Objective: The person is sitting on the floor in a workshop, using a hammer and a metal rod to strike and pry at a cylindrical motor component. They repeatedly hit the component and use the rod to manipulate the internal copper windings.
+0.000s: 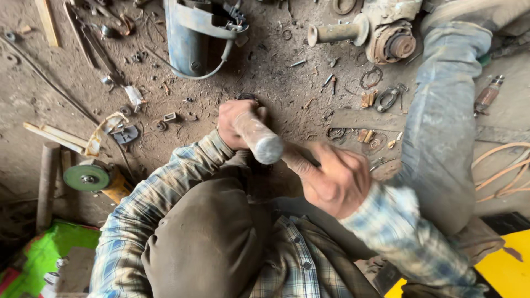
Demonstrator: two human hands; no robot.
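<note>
Gripping metal rod (pixel 258 139) | left hand (pixel 234 124) fisted | right hand (pixel 337 179) clenched, blurred

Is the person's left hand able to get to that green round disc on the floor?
Probably not right now: the left hand is wrapped around a metal rod. The green disc lies on that side with open dirt floor between, so a freed hand likely could.
</note>
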